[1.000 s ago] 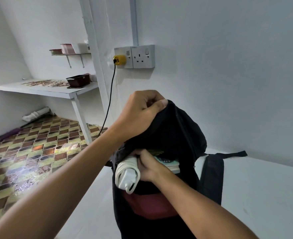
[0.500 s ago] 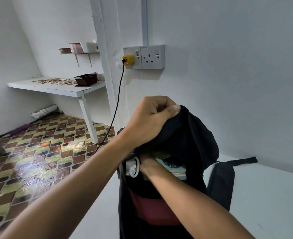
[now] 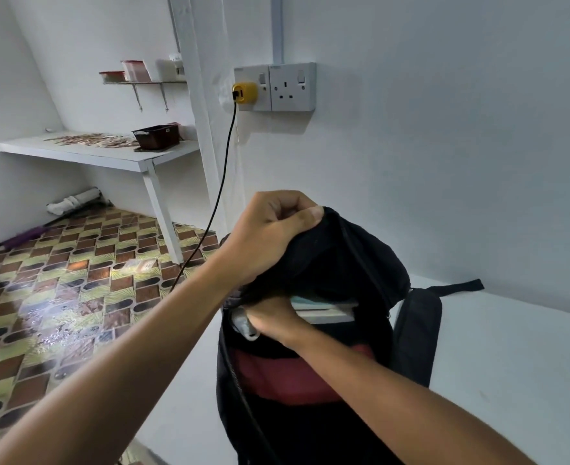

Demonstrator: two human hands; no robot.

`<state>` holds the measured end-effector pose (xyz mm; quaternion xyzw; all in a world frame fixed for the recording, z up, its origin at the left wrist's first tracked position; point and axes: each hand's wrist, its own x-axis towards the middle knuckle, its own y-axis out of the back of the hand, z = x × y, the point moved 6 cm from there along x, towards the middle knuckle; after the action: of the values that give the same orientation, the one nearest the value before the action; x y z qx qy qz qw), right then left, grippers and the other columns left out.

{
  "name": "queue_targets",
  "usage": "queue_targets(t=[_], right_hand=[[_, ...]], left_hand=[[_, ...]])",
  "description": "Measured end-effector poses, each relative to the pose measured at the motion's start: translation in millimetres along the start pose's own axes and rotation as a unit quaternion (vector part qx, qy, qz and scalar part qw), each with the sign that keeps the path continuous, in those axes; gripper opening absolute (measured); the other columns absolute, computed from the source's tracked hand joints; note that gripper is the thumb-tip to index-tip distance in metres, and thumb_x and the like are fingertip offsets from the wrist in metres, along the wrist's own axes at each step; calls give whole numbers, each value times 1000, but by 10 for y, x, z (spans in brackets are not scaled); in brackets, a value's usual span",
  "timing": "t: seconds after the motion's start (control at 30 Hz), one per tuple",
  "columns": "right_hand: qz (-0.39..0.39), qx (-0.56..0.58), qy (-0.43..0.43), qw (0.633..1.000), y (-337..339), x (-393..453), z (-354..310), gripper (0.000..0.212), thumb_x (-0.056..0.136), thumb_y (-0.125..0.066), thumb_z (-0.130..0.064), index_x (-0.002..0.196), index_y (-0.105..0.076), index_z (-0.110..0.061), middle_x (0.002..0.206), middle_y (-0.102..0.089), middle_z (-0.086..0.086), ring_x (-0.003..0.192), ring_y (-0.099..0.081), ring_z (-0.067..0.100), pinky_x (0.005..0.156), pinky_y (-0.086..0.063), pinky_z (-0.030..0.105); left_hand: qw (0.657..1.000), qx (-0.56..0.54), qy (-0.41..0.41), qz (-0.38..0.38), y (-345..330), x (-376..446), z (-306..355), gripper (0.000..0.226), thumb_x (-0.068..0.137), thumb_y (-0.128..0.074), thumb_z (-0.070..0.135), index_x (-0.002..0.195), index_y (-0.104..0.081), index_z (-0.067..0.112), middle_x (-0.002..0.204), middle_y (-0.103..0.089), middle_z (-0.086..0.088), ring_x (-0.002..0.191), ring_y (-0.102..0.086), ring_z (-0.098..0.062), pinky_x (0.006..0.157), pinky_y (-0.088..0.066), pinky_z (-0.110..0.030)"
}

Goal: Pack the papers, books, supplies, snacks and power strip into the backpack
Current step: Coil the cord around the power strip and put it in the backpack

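Black backpack stands upright, mouth open — books and white power strip inside.

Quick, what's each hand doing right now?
Left hand: grips the top edge of the backpack.
Right hand: inside the bag on the white power strip; grip cannot be told.

White table carries the black backpack (standing upright).
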<state>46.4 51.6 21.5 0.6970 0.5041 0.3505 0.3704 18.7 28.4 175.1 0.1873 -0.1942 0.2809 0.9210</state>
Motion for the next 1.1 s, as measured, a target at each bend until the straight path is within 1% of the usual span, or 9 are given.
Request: queue_targets(t=[0.13,0.27,0.43,0.5,0.57,0.7,0.8,0.9,1.1], right_hand=[[-155,18,33,987,121,-684,-395,22,94,-47,-20,103,-57,-3,125,-56,17,114,-51,31,86,-39,29],[-355,14,133,925,274,-1266,-597,44,93,-59,-29,134,-54,-12,141,-51,3,129,-46,17,108,-35,30],[-460,377,154,789,821,-1589,-574,34,91,-50,7,123,-52,16,125,-54,36,120,-52,45,101,-45,51],[-373,531,117,751,1040,-1524,-331,29,90,-45,7,116,-59,12,114,-62,32,106,-60,44,82,-56,41],[-154,591,8,792,1135,-1336,186,25,91,-47,4,106,-66,-2,96,-71,19,85,-71,33,62,-56,27],[234,260,-214,912,1086,-1438,1303,35,84,-46,10,97,-69,-13,92,-71,3,83,-66,15,72,-50,26],[177,146,-245,942,821,-1598,1669,55,79,-43,14,123,-63,-11,120,-64,1,112,-57,16,91,-37,15],[153,177,-211,949,624,-1642,1761,55,82,-50,13,130,-58,-11,114,-61,-8,111,-56,8,91,-37,14],[273,260,-304,875,535,-1699,2110,3,80,-71,-6,83,-70,-7,76,-66,5,75,-61,20,69,-49,26]], left_hand=[[998,-45,25,-40,-41,-261,-146,17,88,-60,12,72,-63,6,62,-57,-1,59,-51,-10,56,-39,-17],[989,-74,81,-98,-148,-575,-404,14,83,-58,9,69,-60,6,61,-56,8,57,-49,-2,58,-38,-12],[961,-100,178,-189,-339,-1072,-794,8,81,-60,-1,74,-64,-1,65,-60,-1,61,-53,-9,56,-41,-15],[952,-37,207,-222,-425,-1279,-974,8,82,-63,3,86,-64,-4,77,-58,-7,74,-51,-16,65,-41,-18],[932,34,227,-281,-551,-1469,-1165,7,84,-67,10,78,-66,7,73,-62,7,70,-54,-7,70,-39,-16],[905,208,210,-305,-642,-1630,-1387,28,81,-68,15,65,-66,38,66,-65,21,69,-62,2,69,-43,-14],[887,260,188,-331,-699,-1615,-1292,16,75,-64,22,74,-69,37,75,-69,17,75,-64,0,70,-47,-14],[921,216,137,-294,-814,-1449,-1032,15,70,-62,21,81,-71,27,68,-67,10,63,-62,-5,61,-50,-21],[950,288,-65,-106,-1255,-713,-647,20,78,-52,18,86,-70,20,77,-67,7,72,-59,-9,68,-51,-32]])
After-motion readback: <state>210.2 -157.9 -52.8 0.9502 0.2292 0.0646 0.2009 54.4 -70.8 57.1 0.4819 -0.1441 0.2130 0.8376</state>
